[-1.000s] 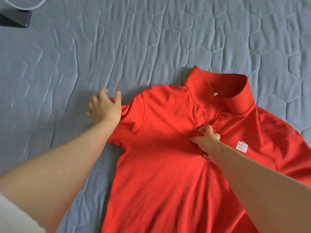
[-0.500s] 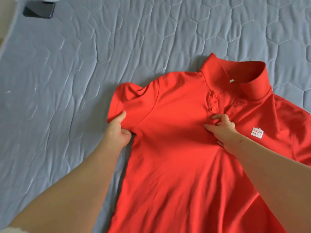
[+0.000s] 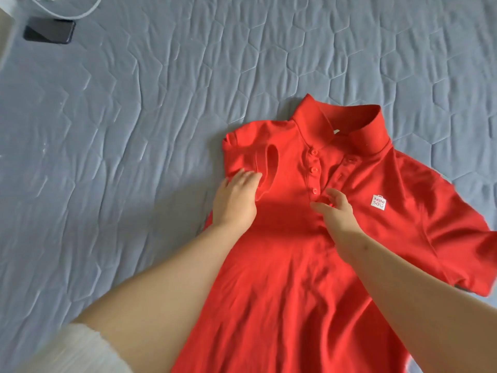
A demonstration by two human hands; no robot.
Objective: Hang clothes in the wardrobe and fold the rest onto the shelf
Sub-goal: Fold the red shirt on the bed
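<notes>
A dark phone [image 3: 49, 30] is seen at the upper left of a grey quilted bed [image 3: 161, 130], on which a red polo shirt [image 3: 282, 278] is spread front up, collar farthest from the camera. The left hand [image 3: 236, 200] is laid flat on a sleeve [image 3: 250, 157] folded in over the chest, fingers [image 3: 243, 176] straight. The right hand [image 3: 336, 214] is rested just below the buttons [image 3: 313, 169], fingers loosely spread and nothing gripped, beside a white logo [image 3: 378, 202].
</notes>
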